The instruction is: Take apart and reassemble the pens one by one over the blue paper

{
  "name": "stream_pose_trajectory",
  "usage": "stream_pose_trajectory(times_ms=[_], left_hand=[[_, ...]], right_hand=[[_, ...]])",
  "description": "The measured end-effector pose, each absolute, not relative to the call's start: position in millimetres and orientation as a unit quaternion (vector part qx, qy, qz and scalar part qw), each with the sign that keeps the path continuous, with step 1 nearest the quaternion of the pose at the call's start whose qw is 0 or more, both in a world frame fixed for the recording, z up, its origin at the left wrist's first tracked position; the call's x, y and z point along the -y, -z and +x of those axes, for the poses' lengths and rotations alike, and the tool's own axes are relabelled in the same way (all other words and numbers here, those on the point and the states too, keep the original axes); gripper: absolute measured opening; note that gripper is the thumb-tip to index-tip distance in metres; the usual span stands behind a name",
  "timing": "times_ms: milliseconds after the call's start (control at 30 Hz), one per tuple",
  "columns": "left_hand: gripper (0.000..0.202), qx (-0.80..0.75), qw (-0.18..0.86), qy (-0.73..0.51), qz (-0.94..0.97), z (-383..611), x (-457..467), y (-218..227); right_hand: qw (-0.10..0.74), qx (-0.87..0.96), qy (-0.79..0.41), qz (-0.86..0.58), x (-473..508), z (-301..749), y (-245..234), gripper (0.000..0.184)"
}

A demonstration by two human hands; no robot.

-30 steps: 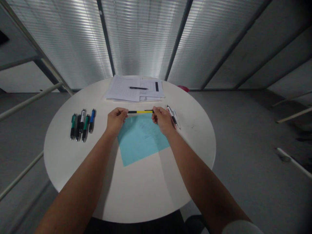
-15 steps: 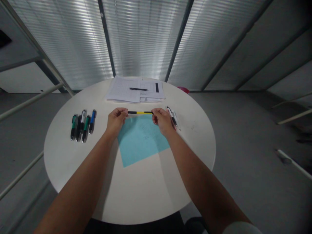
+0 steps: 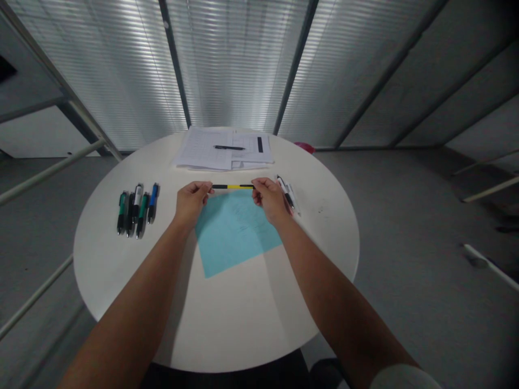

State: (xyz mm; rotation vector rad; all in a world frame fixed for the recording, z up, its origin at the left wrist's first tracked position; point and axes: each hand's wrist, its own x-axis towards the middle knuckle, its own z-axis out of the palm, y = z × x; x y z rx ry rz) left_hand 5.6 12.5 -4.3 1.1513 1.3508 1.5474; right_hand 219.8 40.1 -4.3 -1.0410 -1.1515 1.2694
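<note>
A yellow and black pen (image 3: 235, 187) is stretched level between my two hands, above the far edge of a light blue sheet of paper (image 3: 231, 243). My left hand (image 3: 192, 201) pinches its black left end. At the other end, my right hand (image 3: 268, 199) has its fingers closed on the dark tip. Faint scribbles show on the blue sheet. Just beyond my right hand lie a black and white pen (image 3: 285, 192) and a paler pen, partly hidden by that hand.
Several green, black, white and blue pens (image 3: 138, 210) lie side by side on the left of the round white table (image 3: 239, 324). Stacked white papers (image 3: 203, 148) with a black pen (image 3: 229, 147) on top sit at the back. Blinds (image 3: 231, 65) stand behind the table.
Both hands keep hold of the pen in almost the same place. The view has shifted very slightly; nothing else has visibly moved.
</note>
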Motion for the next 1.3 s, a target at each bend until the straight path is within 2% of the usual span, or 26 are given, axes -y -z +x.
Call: stream_pose_trajectory(times_ms=[400,633,867,1133,1300], left_hand=[[0.023,-0.546,0.376,-0.598,0.451,2.5,-16.9,11.4],[0.029,-0.554,0.371,-0.591,0.454,3.1,-15.4,9.8],[0.025,-0.529,0.369,-0.607,0.464,3.4,-15.8,10.1],[0.024,-0.527,0.374,-0.616,0.45,3.3,-17.7,11.7],[0.025,-0.527,0.373,-0.616,0.452,3.7,-17.1,11.3]], right_hand=[[0.552,0.53,-0.495,-0.412,-42.5,220.5,10.3,0.026],[0.507,0.6,-0.455,-0.419,-40.6,213.6,14.2,0.025],[0.506,0.523,-0.539,-0.424,-36.2,217.6,4.3,0.02],[0.529,0.541,-0.499,-0.423,-37.1,217.0,4.8,0.033],[0.527,0.523,-0.514,-0.43,-38.7,217.7,6.1,0.035]])
